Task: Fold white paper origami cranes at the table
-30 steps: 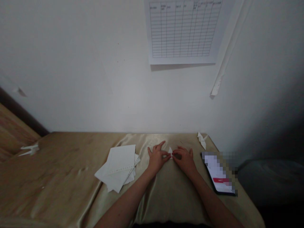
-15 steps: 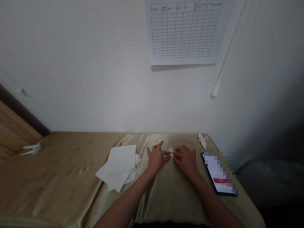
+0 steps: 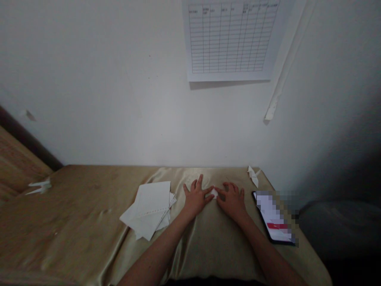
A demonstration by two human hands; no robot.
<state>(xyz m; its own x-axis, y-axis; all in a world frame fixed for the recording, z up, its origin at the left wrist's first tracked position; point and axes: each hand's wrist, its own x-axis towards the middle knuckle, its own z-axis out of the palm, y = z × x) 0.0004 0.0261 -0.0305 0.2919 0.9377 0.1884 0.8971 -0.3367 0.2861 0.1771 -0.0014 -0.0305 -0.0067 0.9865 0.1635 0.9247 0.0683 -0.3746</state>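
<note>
Between my hands lies a small folded piece of white paper (image 3: 214, 193), flat on the satin cloth and partly hidden by fingertips. My left hand (image 3: 196, 198) has its thumb and index finger on the paper's left side, while its other fingers fan out. From the other side, my right hand (image 3: 233, 200) grips the paper with thumb and index finger, the index tip near its top point. Its remaining fingers are raised and slightly bent. The exact folds are too small to make out.
Left of my hands lies a stack of white paper sheets (image 3: 151, 206). A phone (image 3: 276, 222) with a lit screen sits to the right, below a folded paper crane (image 3: 253, 176). Another folded paper piece (image 3: 41, 186) lies far left. The wall (image 3: 119, 99) borders the table's back.
Both index fingers have shifted up and inward to the top of the paper, covering its tip. My left middle finger has straightened a little. Everything else stays where it was.
</note>
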